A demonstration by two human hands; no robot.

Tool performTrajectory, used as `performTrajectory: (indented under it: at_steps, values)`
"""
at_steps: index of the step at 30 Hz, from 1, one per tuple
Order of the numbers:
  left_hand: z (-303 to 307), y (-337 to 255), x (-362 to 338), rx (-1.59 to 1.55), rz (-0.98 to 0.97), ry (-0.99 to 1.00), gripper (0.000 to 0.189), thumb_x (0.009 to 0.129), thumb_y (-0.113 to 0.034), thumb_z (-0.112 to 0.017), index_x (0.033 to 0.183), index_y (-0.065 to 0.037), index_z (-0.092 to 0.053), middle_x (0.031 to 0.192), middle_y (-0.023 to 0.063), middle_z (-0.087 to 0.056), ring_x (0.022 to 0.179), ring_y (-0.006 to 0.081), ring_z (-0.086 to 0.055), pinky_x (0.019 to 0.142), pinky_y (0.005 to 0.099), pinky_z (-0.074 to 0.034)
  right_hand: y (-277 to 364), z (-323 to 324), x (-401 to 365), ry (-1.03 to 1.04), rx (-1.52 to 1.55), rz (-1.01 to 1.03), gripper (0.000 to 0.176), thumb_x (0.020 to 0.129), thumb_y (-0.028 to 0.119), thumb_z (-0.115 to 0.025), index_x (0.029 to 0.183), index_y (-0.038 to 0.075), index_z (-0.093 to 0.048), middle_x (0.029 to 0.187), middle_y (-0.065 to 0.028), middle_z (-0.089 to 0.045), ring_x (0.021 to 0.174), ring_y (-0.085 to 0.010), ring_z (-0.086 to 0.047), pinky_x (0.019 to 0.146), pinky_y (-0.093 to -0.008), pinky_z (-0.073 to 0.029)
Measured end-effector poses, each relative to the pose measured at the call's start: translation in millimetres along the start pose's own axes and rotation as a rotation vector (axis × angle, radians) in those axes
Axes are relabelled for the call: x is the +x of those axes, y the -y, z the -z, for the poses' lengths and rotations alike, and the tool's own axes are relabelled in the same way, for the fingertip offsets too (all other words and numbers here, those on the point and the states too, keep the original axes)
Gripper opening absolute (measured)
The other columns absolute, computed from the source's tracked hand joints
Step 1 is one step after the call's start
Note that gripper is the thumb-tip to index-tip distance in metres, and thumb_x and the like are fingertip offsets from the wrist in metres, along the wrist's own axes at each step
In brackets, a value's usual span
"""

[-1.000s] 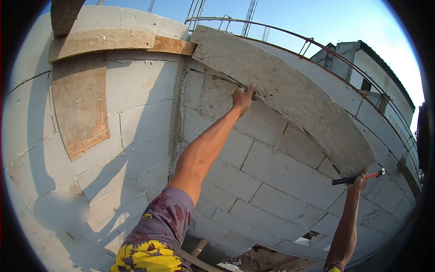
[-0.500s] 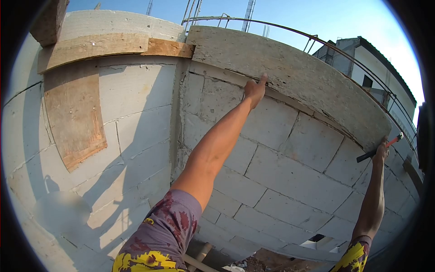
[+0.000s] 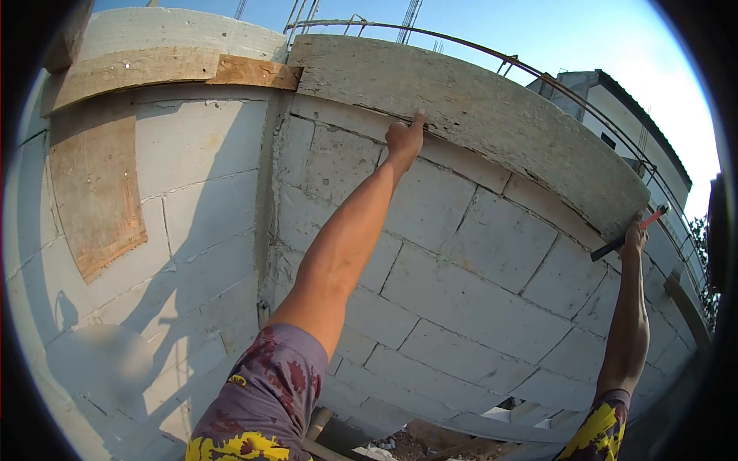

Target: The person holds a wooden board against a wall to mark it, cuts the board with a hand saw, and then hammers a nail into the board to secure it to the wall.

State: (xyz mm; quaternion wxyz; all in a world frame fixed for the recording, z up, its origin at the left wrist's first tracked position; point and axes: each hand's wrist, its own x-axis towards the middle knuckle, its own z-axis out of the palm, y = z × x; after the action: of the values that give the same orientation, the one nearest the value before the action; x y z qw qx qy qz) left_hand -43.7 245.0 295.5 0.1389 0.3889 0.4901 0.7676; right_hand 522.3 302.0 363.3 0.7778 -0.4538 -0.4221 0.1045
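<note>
A long weathered wooden board (image 3: 477,100) lies against the upper part of the block wall. My left hand (image 3: 406,138) holds its lower edge, thumb up on the front face and the other fingers hidden beneath or behind. At the board's right end, my right hand (image 3: 635,237) is closed around a hammer (image 3: 610,247) and touches the board's corner. The hammer's black grip sticks out to the left of the hand, its orange shaft and small head to the upper right. Both arms are stretched out and raised.
Pale block wall (image 3: 469,307) meets another wall at a corner on the left. There, a nailed plank (image 3: 138,67) and a hanging plywood piece (image 3: 96,184) are fixed. Steel rebar (image 3: 461,40) runs above the board. Rubble (image 3: 419,439) lies below. A house (image 3: 630,115) stands behind.
The view has shifted a little, so the wall, board and arms appear farther left. Both hands keep their places on the board, and the hammer stays in my right hand.
</note>
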Motion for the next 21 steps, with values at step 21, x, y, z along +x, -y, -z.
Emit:
performTrajectory:
  at_steps: [21]
  values:
    - [-24, 21, 7, -0.211, -0.119, -0.079, 0.064, 0.083, -0.059, -0.060, 0.070, 0.004, -0.056, 0.063, 0.0163, -0.063, 0.054, 0.0192, -0.060, 0.057, 0.0345, -0.046, -25, -30, 26, -0.108, -0.195, 0.089, 0.062, 0.092, 0.055, -0.045, 0.127, 0.004, -0.055, 0.116, -0.0165, -0.060, 0.105, -0.0298, -0.058, 0.088, -0.0391, -0.045]
